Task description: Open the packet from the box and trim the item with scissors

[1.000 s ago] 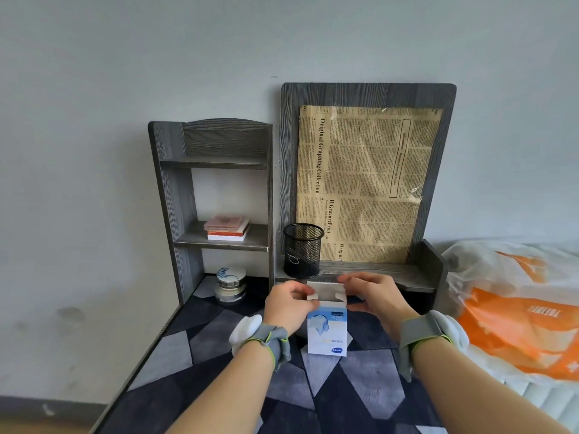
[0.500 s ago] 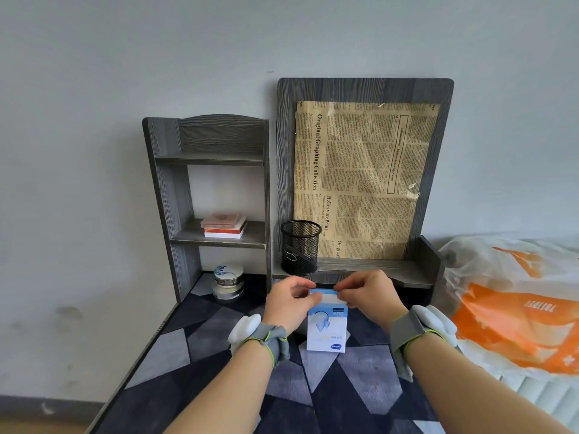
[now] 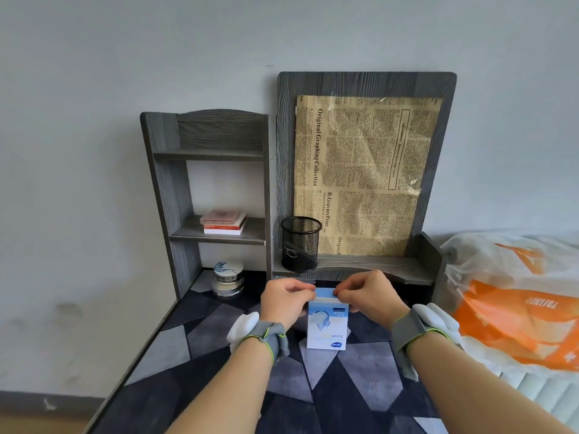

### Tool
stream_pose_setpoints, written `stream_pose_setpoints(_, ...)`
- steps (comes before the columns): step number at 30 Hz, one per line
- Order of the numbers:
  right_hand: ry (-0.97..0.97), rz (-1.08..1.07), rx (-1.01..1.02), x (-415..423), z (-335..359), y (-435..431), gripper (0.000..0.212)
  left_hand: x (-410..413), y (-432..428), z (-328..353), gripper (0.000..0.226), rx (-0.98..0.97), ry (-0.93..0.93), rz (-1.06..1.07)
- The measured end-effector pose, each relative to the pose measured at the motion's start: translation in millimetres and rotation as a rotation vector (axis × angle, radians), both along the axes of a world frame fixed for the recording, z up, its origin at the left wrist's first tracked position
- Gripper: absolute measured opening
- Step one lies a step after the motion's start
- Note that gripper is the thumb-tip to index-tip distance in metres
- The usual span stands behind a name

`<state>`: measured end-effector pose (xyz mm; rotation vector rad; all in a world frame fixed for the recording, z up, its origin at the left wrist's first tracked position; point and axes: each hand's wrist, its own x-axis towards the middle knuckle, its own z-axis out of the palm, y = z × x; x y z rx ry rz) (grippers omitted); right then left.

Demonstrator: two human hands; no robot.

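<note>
A small white and blue box stands upright on the patterned grey surface. A light blue packet sticks out of its open top. My left hand pinches the packet's left top corner and rests against the box's left side. My right hand pinches the packet's right top corner, with its fingers over the box's upper right edge. No scissors are in view.
A grey wooden shelf unit holds a few books, with stacked round tins below. A black mesh cup stands before a newspaper-covered board. An orange and white plastic bag lies at right.
The box's top flaps were open a second ago. Both hands have closed in over the top, and the light blue packet has risen out of the box between my fingertips.
</note>
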<state>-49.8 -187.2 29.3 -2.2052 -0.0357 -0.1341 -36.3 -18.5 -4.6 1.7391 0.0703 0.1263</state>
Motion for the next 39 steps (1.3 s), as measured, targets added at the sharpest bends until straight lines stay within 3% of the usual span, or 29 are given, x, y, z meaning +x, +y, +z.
stream_pose_setpoints(2,0.021,0.024,-0.007,0,0,-2,0.002,2,0,0,0.014,0.029,-0.010,0.001)
stream_pose_setpoints(4,0.025,0.059,-0.059,2,1,-4,0.011,2,1,0,0.015,0.065,-0.024,-0.028)
stream_pose_setpoints(6,-0.004,0.035,-0.067,3,2,-5,0.019,3,3,-1,0.039,0.098,-0.027,-0.041)
stream_pose_setpoints(10,0.042,-0.217,0.211,9,-9,-10,0.013,-3,10,-8,0.057,0.266,-0.001,0.007)
stream_pose_setpoints(15,0.192,-0.407,0.173,14,-45,-12,0.024,-1,12,-25,0.073,0.425,0.160,0.015)
stream_pose_setpoints(20,0.274,-0.326,-0.003,25,-71,-8,0.031,11,4,-40,0.062,0.362,0.267,0.015)
stream_pose_setpoints(27,0.265,-0.277,0.093,59,-83,-8,0.012,35,-2,-52,0.055,0.214,0.252,0.006)
stream_pose_setpoints(39,0.268,-0.225,0.071,75,-91,-10,0.024,47,1,-61,0.059,0.226,0.173,-0.001)
